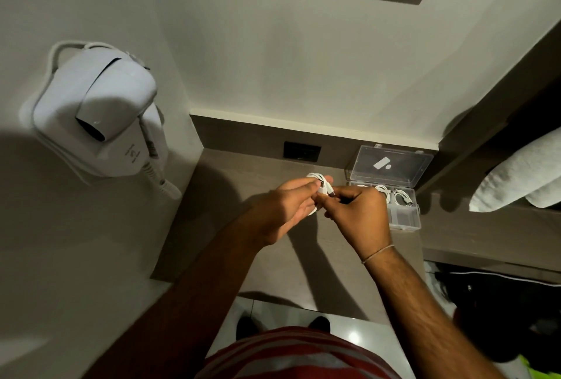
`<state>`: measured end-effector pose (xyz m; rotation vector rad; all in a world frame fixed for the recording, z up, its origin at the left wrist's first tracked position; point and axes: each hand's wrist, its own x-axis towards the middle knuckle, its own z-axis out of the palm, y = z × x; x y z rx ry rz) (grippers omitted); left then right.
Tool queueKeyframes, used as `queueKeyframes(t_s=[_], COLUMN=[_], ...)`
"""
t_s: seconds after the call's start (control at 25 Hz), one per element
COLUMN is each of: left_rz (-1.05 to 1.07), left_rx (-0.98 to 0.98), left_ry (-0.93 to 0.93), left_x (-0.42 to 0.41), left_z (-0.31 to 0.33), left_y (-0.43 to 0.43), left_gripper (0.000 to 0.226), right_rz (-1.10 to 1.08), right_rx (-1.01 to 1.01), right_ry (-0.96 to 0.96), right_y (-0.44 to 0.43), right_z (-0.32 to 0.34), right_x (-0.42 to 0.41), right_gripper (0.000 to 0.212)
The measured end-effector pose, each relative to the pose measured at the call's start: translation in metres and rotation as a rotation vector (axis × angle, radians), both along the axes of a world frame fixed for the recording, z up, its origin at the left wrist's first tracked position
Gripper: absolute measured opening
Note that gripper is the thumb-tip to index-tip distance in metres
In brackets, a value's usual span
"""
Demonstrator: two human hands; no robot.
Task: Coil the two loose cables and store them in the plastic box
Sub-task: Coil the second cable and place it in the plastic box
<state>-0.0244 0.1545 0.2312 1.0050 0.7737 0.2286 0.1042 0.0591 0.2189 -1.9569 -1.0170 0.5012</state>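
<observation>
A white cable point(318, 179) is bunched into a small coil between both hands above the grey counter. My left hand point(285, 211) cups the coil from the left. My right hand point(358, 211) pinches the cable's end by the plug. To the right stands the clear plastic box point(403, 217), its lid point(394, 166) tipped open against the wall. Inside its far compartments lies another coiled white cable point(400, 196). Most of the held coil is hidden by my fingers.
A white wall-mounted hair dryer point(100, 111) with a curly cord hangs at the left. A dark socket plate point(302, 151) sits in the back ledge. A rolled white towel point(522, 178) lies on a shelf at the right. The grey counter point(230, 196) ends near my body.
</observation>
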Motion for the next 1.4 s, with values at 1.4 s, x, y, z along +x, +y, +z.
queueKeyframes(t_s=[1.4], left_rz=[-0.137], left_rx=[0.126], left_ry=[0.039], left_x=[0.059], left_z=[-0.102], left_y=[0.016], left_gripper=[0.029], right_rz=[-0.319], right_rx=[-0.067], right_ry=[0.764], right_y=[-0.038], right_z=[-0.084], right_x=[0.072], right_gripper=[0.015])
